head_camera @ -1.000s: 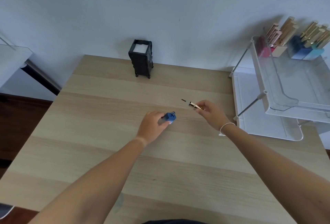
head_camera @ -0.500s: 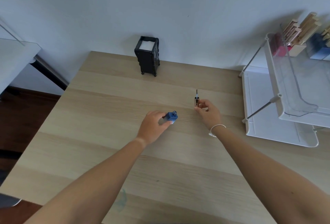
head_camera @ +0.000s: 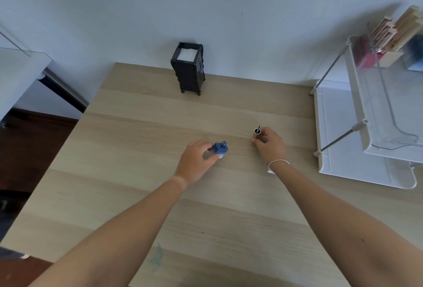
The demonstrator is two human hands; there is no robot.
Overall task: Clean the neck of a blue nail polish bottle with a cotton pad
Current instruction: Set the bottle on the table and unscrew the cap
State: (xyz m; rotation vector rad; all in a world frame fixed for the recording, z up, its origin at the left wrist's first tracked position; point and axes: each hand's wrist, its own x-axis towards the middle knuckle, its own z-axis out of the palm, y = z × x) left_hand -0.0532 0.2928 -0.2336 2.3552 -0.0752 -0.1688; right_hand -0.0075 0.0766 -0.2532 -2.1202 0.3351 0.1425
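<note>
Gripping the blue nail polish bottle (head_camera: 220,149) between thumb and fingers, the left hand (head_camera: 196,162) holds it upright on the pale wooden surface (head_camera: 137,149), a little left of the middle. The bottle's cap is off, and its small open neck (head_camera: 223,143) points up, bare above the blue square body. Behind it, at the far edge of the surface against the wall, stands a black holder (head_camera: 188,69) with white cotton pads (head_camera: 187,54) showing in its open top, well apart from both hands. To the right of the bottle, the right hand (head_camera: 270,145) pinches the gold cap (head_camera: 256,132), set on its end on the surface with the dark brush (head_camera: 258,128) sticking upward from it. A thin white band (head_camera: 278,163) circles the right wrist. Farther right sits a white two-tier tray rack (head_camera: 338,140), its upper tier carrying several polish bottles with gold caps (head_camera: 389,37) at the back.
</note>
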